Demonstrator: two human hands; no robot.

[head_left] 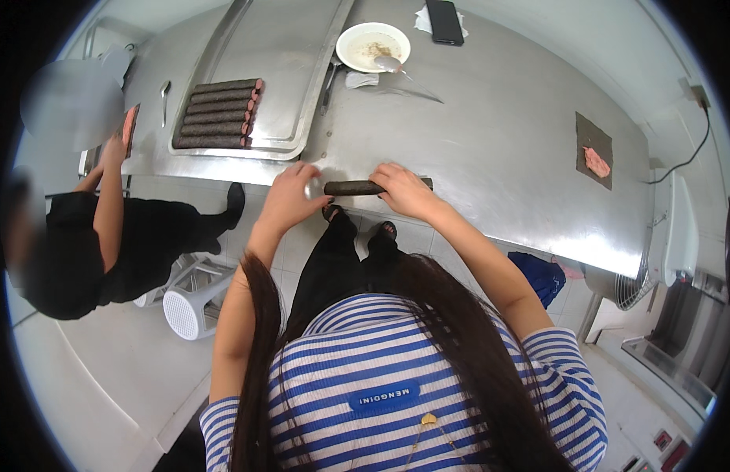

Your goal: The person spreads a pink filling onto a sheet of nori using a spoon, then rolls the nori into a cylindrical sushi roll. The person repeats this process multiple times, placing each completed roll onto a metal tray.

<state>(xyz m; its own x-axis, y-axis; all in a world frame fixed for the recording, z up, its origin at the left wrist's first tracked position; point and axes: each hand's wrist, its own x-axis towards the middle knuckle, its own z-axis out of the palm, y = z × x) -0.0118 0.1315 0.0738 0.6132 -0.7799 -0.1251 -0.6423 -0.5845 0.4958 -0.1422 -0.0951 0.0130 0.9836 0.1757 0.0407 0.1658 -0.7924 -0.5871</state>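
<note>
A dark seaweed roll point(355, 188) lies crosswise at the table's near edge. Over its right part rests my right hand point(404, 189), fingers closed round the roll. Just off the roll's left end is my left hand point(294, 193), fingers curled about a small shiny rounded metal thing point(313, 187) that looks like a spoon's bowl; its handle is hidden. To the right on the table, a dark seaweed sheet point(586, 138) carries a lump of pink paste point(596, 162).
A metal tray point(282, 75) at left holds several finished rolls point(218, 115). Behind my hands stand a white bowl point(355, 49) with a spoon point(387, 64), and a phone point(445, 21). At far left, a co-worker's hands point(113, 149) hold a paste-covered sheet; a spoon point(165, 102) lies nearby. Stools point(196, 303) stand below.
</note>
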